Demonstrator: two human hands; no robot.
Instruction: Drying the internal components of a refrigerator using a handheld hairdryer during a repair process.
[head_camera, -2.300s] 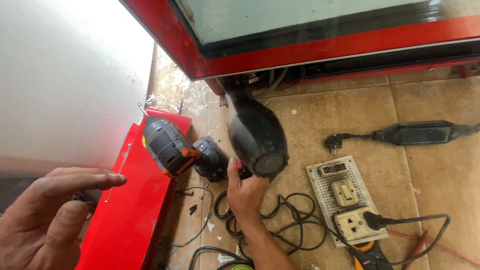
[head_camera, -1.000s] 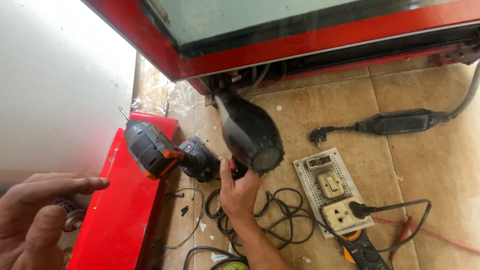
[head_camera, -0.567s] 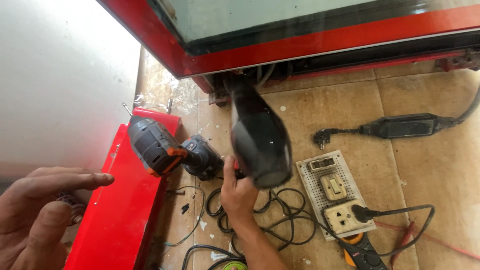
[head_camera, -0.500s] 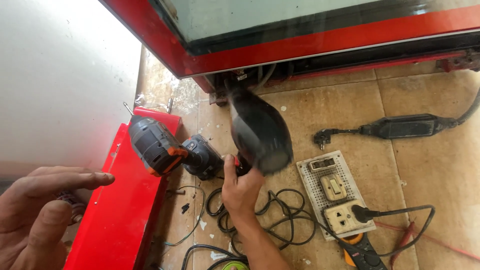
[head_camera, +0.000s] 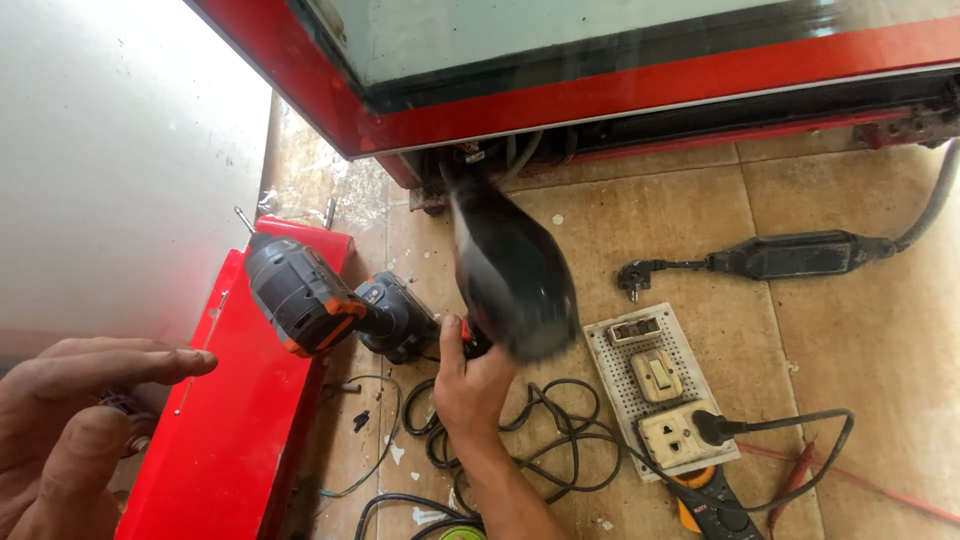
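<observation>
We see the right hand (head_camera: 470, 385) clenched around the handle of a black hair dryer (head_camera: 510, 270), low in the middle of the view. The dryer rises from this hand, and its long axis runs up and a little to the left, so the nozzle end comes close to the dark gap under the red cabinet (head_camera: 620, 95). The body of the dryer is blurred, so we cannot tell if the nozzle touches anything there.

The left hand (head_camera: 75, 425) is at the lower left corner, well apart from the dryer, with the fingers stretched out and grasping nothing we can see. It hovers beside a red panel (head_camera: 235, 430), on which 1 cordless drill (head_camera: 330, 310) lies. The drill is between the 2 hands, nearer to the right one. A black cable (head_camera: 545, 440) lies coiled on the floor just beside the right wrist.
</observation>
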